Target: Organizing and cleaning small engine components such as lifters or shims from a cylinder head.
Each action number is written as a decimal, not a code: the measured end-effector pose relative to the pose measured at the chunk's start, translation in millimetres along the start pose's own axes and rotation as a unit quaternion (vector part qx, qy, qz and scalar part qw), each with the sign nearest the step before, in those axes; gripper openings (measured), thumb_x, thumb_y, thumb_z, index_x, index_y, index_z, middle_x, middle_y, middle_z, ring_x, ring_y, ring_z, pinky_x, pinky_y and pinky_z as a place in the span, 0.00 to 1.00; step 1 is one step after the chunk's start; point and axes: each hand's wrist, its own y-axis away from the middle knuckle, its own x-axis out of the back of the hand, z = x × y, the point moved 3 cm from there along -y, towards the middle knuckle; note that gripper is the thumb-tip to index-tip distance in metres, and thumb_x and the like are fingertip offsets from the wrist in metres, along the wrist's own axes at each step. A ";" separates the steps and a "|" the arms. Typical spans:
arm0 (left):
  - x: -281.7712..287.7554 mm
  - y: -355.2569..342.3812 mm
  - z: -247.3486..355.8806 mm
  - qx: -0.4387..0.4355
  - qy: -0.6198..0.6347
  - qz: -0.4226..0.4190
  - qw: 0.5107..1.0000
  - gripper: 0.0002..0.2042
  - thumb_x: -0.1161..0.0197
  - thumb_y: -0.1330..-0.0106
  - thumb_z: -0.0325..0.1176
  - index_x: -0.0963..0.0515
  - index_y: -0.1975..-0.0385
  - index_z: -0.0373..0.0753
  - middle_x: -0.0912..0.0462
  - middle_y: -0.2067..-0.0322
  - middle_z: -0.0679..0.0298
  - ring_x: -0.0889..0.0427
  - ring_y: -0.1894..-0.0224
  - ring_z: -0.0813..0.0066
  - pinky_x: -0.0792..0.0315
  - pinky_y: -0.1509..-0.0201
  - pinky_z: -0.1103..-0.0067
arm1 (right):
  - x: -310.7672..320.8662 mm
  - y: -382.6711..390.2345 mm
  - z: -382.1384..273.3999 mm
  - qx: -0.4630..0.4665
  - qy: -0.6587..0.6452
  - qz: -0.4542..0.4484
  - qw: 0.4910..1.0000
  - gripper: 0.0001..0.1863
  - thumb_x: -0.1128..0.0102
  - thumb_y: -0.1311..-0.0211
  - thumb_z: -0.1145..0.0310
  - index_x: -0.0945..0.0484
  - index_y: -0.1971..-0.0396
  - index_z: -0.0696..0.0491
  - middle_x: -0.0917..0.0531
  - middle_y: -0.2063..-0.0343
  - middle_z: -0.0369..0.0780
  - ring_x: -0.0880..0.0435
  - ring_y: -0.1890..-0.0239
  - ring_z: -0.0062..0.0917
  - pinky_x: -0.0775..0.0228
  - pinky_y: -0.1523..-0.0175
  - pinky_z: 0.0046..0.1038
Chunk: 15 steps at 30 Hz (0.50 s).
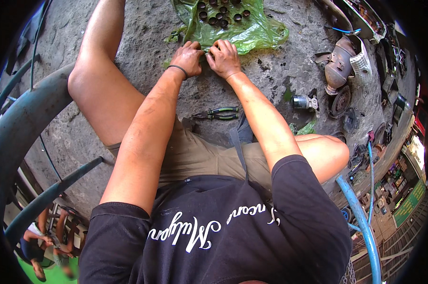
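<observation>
A crumpled green plastic bag (260, 35) is spread on the rough ground at the top, with several small dark round metal pieces (237, 17) on it. My left hand (187, 57) and my right hand (222, 57) meet at the bag's near edge, both with curled fingers pinching the green plastic; exactly what lies between the fingertips is hard to make out. Pliers with green and black handles (216, 112) lie below my hands, between my forearms, near a dark strap (235, 142).
Rusty exhaust parts (337, 64), a silver cylindrical fitting (303, 102) and a dark disc (339, 102) lie at right, near blue hoses (360, 217). Curved metal tubes (29, 123) stand at left. Other people (34, 251) show at lower left. My bare legs flank the work.
</observation>
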 end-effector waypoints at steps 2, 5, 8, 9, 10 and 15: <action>-1.5 0.3 6.3 -0.011 -0.031 0.036 0.999 0.14 0.35 0.52 0.29 0.16 0.64 0.39 0.23 0.57 0.59 0.26 0.49 0.61 0.28 0.45 0.68 | -5.0 -0.2 5.5 -0.028 -0.008 -0.010 1.000 0.10 0.35 0.47 0.60 0.21 0.72 0.50 0.24 0.64 0.37 0.26 0.53 0.33 0.36 0.48 0.38; -11.9 -6.1 -1.9 0.004 -0.037 0.044 0.998 0.09 0.36 0.46 0.31 0.17 0.66 0.39 0.21 0.61 0.60 0.24 0.51 0.59 0.27 0.47 0.68 | -11.1 -2.5 8.6 -0.110 -0.020 -0.070 0.991 0.10 0.35 0.47 0.61 0.22 0.70 0.50 0.25 0.63 0.37 0.25 0.54 0.34 0.34 0.50 0.37; -23.4 -5.9 -13.8 0.026 -0.019 0.076 0.997 0.08 0.37 0.44 0.31 0.18 0.66 0.39 0.20 0.64 0.59 0.22 0.55 0.56 0.26 0.50 0.66 | -3.9 -3.8 1.6 -0.071 -0.032 0.017 0.997 0.09 0.35 0.48 0.64 0.23 0.69 0.49 0.25 0.62 0.38 0.25 0.54 0.34 0.33 0.51 0.37; -26.0 -4.4 -18.2 0.039 0.004 0.099 0.994 0.07 0.37 0.44 0.32 0.19 0.66 0.40 0.19 0.66 0.58 0.20 0.57 0.53 0.25 0.52 0.64 | -3.1 -5.6 -0.3 -0.041 -0.006 0.004 0.999 0.10 0.35 0.51 0.67 0.23 0.67 0.48 0.25 0.61 0.38 0.25 0.53 0.34 0.33 0.51 0.36; -26.5 -7.2 -15.1 0.037 0.006 0.098 0.994 0.07 0.37 0.44 0.32 0.19 0.66 0.40 0.19 0.66 0.58 0.20 0.57 0.53 0.25 0.52 0.64 | -2.1 -2.4 3.9 -0.043 -0.004 0.003 0.999 0.10 0.35 0.51 0.67 0.23 0.67 0.48 0.25 0.61 0.38 0.25 0.53 0.34 0.33 0.51 0.36; -25.9 -11.1 -21.7 0.173 0.086 0.078 0.978 0.10 0.37 0.43 0.33 0.21 0.62 0.41 0.15 0.66 0.55 0.17 0.60 0.48 0.24 0.52 0.59 | -7.0 5.8 -2.9 0.082 0.035 -0.003 0.996 0.19 0.32 0.53 0.64 0.20 0.57 0.46 0.23 0.57 0.37 0.26 0.50 0.33 0.35 0.48 0.37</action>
